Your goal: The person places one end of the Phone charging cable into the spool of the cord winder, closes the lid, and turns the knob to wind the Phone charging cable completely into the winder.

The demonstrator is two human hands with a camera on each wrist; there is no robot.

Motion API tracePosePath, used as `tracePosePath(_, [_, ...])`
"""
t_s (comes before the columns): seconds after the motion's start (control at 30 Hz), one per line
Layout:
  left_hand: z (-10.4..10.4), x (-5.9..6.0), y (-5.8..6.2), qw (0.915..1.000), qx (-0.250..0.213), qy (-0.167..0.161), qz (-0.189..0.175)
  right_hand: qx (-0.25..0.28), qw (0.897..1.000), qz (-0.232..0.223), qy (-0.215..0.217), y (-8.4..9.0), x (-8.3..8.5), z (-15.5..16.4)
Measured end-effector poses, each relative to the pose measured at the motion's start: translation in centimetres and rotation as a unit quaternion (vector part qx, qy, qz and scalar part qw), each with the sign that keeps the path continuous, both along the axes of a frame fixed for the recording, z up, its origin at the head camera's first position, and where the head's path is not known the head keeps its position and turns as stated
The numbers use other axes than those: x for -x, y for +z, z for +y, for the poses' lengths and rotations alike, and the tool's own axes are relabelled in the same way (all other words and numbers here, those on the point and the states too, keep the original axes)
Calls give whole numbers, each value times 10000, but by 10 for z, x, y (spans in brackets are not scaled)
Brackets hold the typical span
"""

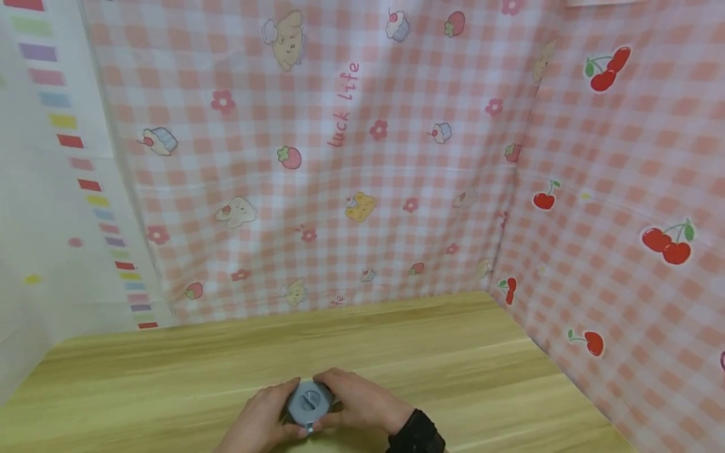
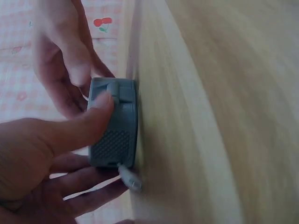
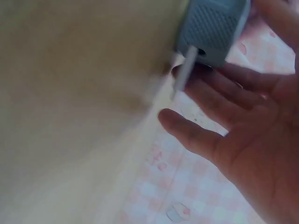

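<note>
A small grey tape measure (image 1: 309,401) with a round slotted face lies on the wooden table (image 1: 453,358) near its front edge. My left hand (image 1: 281,412) grips its left side. In the left wrist view the left thumb (image 2: 88,122) presses on the casing (image 2: 114,135) and the fingers curl underneath. My right hand (image 1: 335,391) wraps round its right and far side. Its fingers (image 3: 224,88) lie against the casing (image 3: 212,23) in the right wrist view. A short metal tab (image 2: 130,179) sticks out of the casing toward me, also seen as the tab (image 3: 184,74).
Pink checked cloth (image 1: 340,157) with cartoon prints hangs as a wall behind the table, and cloth with cherry prints (image 1: 634,220) closes the right side. A white sheet with coloured stripes (image 1: 51,189) stands at the left. A black strap (image 1: 416,434) sits on my right wrist.
</note>
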State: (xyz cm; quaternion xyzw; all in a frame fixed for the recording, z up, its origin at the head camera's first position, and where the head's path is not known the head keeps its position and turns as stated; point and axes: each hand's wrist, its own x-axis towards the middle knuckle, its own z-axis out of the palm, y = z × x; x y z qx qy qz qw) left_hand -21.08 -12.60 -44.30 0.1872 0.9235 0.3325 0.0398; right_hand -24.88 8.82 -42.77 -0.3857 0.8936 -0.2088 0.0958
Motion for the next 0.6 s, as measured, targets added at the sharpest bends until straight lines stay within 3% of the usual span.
tracePosePath(0.1, [-7, -3, 6, 9996, 9, -185, 211, -104, 9994, 319, -121, 10, 2, 5])
tracePosePath(0.2, [-15, 0, 24, 9960, 407, -141, 787, -225, 9959, 764, -430, 29, 12, 11])
tracePosePath(0.33, [-26, 15, 65, 9766, 1227, 231, 1753, -448, 9893, 1161, -759, 62, 31, 13])
tracePosePath(0.4, [-30, 26, 87, 9665, 1499, 377, 2050, -576, 9854, 1324, -904, 78, 42, 10])
tracePosePath(0.5, [-32, 44, 119, 9552, 1937, 625, 2147, -785, 9766, 1658, -1120, 101, 59, 4])
tracePosePath(0.6, [-30, 60, 144, 9499, 2262, 796, 2005, -989, 9667, 1963, -1314, 123, 73, -5])
